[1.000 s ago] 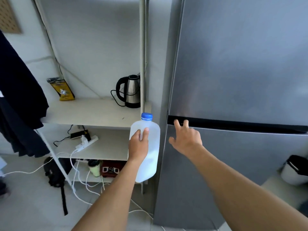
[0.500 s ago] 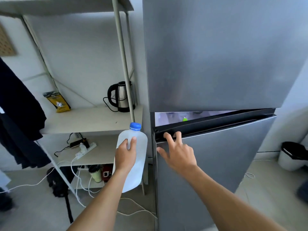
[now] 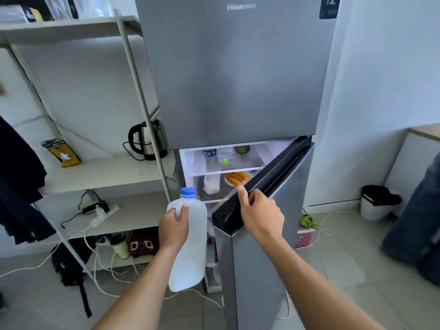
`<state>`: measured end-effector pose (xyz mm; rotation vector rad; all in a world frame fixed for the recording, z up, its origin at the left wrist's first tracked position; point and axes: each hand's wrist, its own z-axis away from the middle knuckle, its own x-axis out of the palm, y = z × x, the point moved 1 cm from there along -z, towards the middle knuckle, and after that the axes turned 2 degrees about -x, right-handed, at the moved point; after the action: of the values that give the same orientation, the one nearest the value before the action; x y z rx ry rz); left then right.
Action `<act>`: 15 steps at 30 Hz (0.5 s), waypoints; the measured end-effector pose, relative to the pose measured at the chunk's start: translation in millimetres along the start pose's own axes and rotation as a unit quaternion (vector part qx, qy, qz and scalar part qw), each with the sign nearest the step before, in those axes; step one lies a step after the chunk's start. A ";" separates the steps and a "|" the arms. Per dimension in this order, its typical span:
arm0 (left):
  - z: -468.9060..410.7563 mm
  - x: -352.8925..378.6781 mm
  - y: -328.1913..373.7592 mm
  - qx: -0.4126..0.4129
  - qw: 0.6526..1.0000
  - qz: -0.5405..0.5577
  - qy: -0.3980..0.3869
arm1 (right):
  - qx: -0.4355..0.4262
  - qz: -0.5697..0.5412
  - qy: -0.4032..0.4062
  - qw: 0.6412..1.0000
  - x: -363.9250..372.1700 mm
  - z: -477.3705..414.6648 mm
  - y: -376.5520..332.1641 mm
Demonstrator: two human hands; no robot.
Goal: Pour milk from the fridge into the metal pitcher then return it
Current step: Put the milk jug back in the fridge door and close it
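Observation:
My left hand (image 3: 173, 228) grips a white plastic milk jug (image 3: 192, 253) with a blue cap by its handle, upright, just left of the fridge opening. My right hand (image 3: 259, 214) holds the top edge of the lower fridge door (image 3: 269, 246), which stands swung partly open toward me. Inside the grey fridge (image 3: 235, 75) I see lit shelves with bottles, a green-capped item (image 3: 224, 162), an orange food item (image 3: 235, 177) and a white container. The metal pitcher is not in view.
A white shelving rack (image 3: 95, 172) stands left of the fridge with a black kettle (image 3: 145, 141), a yellow bag and a power strip with cables. Dark clothing hangs at far left. A small bin (image 3: 376, 203) sits right; a person's leg in jeans is at the right edge.
The lower fridge door has swung from shut to well open under my right hand, showing the shelves. I have stepped back, and the jug stays in my left hand.

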<state>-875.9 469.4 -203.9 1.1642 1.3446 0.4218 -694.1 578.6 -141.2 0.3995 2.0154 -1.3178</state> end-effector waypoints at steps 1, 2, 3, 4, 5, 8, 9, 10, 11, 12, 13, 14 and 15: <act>10.3 6.1 4.2 -0.004 1.000 -0.006 -0.003 | 0.018 0.010 0.015 1.000 -14.7 3.0 7.7; 18.6 9.6 7.2 -0.015 1.000 -0.006 -0.001 | 0.032 0.021 0.013 0.999 -27.6 4.3 14.3; 24.8 12.0 10.0 -0.025 1.000 -0.003 0.000 | 0.045 0.027 -0.002 0.999 -39.5 3.7 20.3; 33.8 16.3 15.0 -0.029 1.000 0.002 -0.003 | 0.057 0.033 -0.026 0.997 -53.9 3.0 29.9; 40.9 19.7 19.6 -0.032 0.999 0.004 -0.008 | 0.065 0.042 -0.054 0.996 -66.6 1.0 36.4; 65.0 34.6 34.2 -0.022 0.999 0.014 -0.041 | 0.078 0.081 -0.106 0.988 -105.2 -2.0 52.3; 72.6 40.5 39.2 -0.019 0.998 0.014 -0.050 | 0.079 0.092 -0.113 0.986 -117.6 -1.4 56.8; 78.5 45.8 43.1 -0.015 0.998 0.010 -0.057 | 0.075 0.107 -0.116 0.985 -128.4 0.3 59.2; 85.5 52.7 47.6 -0.013 0.998 0.003 -0.066 | 0.074 0.123 -0.111 0.983 -138.8 3.2 63.1; 90.8 58.2 50.6 -0.012 0.997 0.002 -0.074 | 0.068 0.143 -0.099 0.982 -145.9 5.8 64.0; 95.9 63.6 53.2 -0.012 0.996 0.004 -0.086 | 0.067 0.167 -0.084 0.980 -150.8 7.8 66.8; 102.7 69.7 56.7 -0.012 0.995 0.005 -0.096 | 0.066 0.191 -0.071 0.977 -155.1 12.3 71.0; 107.2 74.6 58.0 -0.013 0.994 0.003 -0.104 | 0.060 0.213 -0.059 0.973 -155.8 16.3 74.4</act>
<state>-739.8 511.3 -215.2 1.1578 1.1514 0.3123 -532.6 613.8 -88.7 0.7461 1.6398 -1.1618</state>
